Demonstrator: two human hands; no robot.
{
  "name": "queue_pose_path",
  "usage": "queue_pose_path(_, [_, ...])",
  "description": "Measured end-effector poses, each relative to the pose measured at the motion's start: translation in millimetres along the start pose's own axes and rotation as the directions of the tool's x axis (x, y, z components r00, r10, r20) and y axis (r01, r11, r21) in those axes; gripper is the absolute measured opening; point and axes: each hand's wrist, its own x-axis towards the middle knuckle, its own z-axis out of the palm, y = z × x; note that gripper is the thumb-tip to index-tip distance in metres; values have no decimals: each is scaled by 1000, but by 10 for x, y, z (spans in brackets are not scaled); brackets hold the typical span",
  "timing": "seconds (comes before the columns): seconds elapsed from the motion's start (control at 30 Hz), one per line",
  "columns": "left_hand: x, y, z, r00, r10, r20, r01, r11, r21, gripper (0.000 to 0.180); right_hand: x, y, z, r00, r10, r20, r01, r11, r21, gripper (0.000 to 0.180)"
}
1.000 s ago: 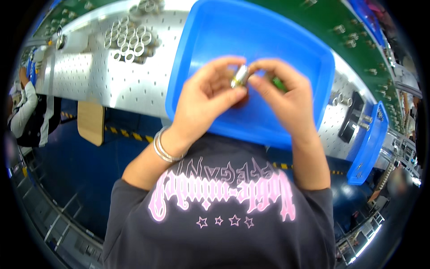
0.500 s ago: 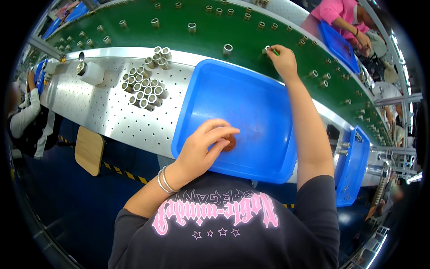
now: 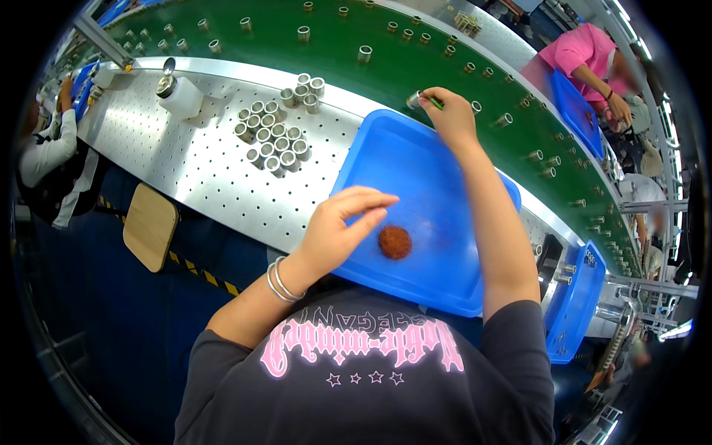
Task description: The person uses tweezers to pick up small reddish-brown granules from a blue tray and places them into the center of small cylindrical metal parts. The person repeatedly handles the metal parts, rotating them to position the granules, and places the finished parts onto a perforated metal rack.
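Observation:
Over the blue tray [image 3: 445,293] hovers my left hand [image 3: 337,226], its thumb and fingers apart with nothing between them. A reddish-brown, fuzzy round pad [image 3: 394,242] lies in the tray beside that hand. My right hand [image 3: 454,122] reaches beyond the tray's far edge, over the green conveyor belt. Its fingers are closed on a thin green stick [image 3: 436,104], whose other end is hidden. At the fingertips is a short metal sleeve [image 3: 413,99], tilted and apparently in the same grip.
Several metal sleeves [image 3: 278,139] stand grouped on the perforated steel table [image 3: 215,167], near a white bottle [image 3: 180,98]. More sleeves ride the green belt [image 3: 334,55]. Another blue tray [image 3: 575,311] sits right. Co-workers [image 3: 586,63] are at far right and left; a wooden stool [image 3: 150,226] stands left.
The view has shifted. My left hand has moved off the fuzzy pad, which now shows fully. My right hand, with the sleeve at its fingertips, has come left and nearer.

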Motion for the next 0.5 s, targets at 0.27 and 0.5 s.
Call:
queue_pose_path(0.27, [153,34,158,968,-246,46,235,835,-498,39,-1085,-379,-682,923,-23,383,-286,623,728,15])
queue_pose_path(0.5, [39,169,619,939,-237,250,324,853,-409,47,-1778,-236,-871,947,-35,319,-237,595,768,13])
